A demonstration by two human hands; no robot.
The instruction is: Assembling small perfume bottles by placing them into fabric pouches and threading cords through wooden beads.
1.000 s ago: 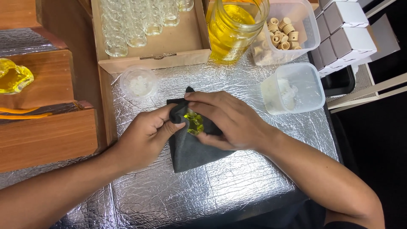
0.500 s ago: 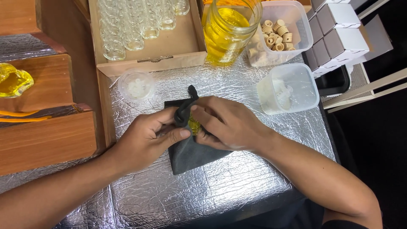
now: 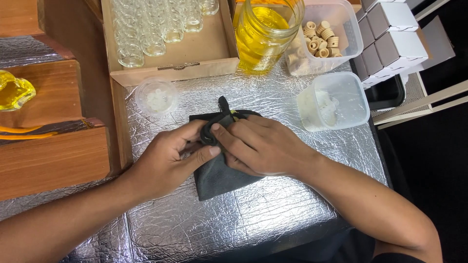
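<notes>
A dark cloth (image 3: 217, 173) lies on the silver foil-covered table (image 3: 253, 214), bunched up at its far end. My left hand (image 3: 168, 158) grips the cloth from the left, thumb and fingers pinching the folds. From the right, my right hand (image 3: 256, 143) presses its fingers over the same bundle. A small item with yellow liquid is wrapped inside the cloth; only a yellow sliver (image 3: 235, 114) shows near the top.
A cardboard tray (image 3: 195, 61) of empty small glass bottles sits at the back. Beside it stand a big jar of yellow liquid (image 3: 263, 31), a tub of corks (image 3: 321, 39), a lidded plastic tub (image 3: 334, 102), a small round cup (image 3: 156, 97) and white boxes (image 3: 395, 34). Wooden steps (image 3: 53, 141) rise left.
The yellow item, visible between my fingers a second ago, is now almost wholly covered by the cloth. Both hands have closed in over the bundle.
</notes>
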